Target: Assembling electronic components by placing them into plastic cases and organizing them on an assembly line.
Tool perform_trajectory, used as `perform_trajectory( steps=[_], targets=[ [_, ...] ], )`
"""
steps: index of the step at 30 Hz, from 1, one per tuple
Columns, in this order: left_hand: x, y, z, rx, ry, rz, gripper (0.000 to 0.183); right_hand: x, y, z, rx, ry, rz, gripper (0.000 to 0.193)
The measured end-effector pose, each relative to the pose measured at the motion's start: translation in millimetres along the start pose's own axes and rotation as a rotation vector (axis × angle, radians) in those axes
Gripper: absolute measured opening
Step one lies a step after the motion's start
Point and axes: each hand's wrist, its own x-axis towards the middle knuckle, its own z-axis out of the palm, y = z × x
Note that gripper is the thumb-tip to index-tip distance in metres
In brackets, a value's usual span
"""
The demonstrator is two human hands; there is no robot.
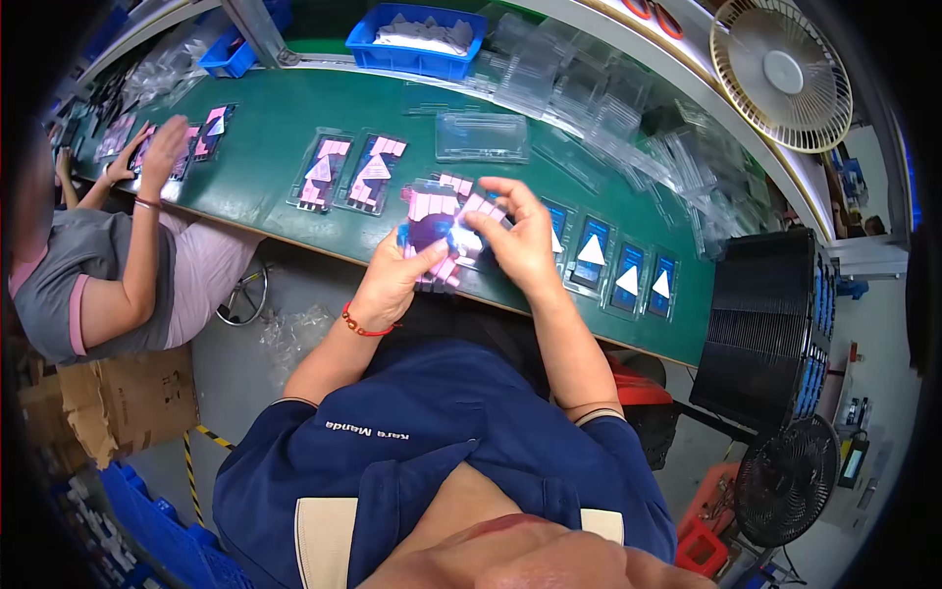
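My left hand (392,277) is closed round the lower left of a dark board with pink pads (430,208), its thumb lying across the front. My right hand (518,234) has its thumb and fingers closed on a second pink-padded piece (483,218) beside that board. Whether the two pieces touch is unclear, since the fingers cover part of them. More pink pads show below my left thumb. Left of my hands, two clear trays with pink-padded boards (374,174) lie on the green table (265,113). A clear plastic tray (481,137) lies just beyond my hands.
On the right, several clear trays hold dark panels with white triangles (591,249). Clear trays (579,83) are piled along the back, near a blue bin (417,41). A black stack (754,319) stands at the table's right end. A co-worker (103,260) handles similar boards at left.
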Motion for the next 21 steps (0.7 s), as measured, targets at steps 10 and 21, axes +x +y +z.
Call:
perform_trajectory(
  steps=[10, 21],
  targets=[
    [-7, 9, 2, -0.179, 0.111, 0.011, 0.02, 4, 27, -36, -0.812, 0.168, -0.291, 0.043],
    [7, -14, 41, -0.083, -0.045, -0.045, 0.035, -37, 1, -29, -0.189, 0.105, -0.075, 0.043]
  ],
)
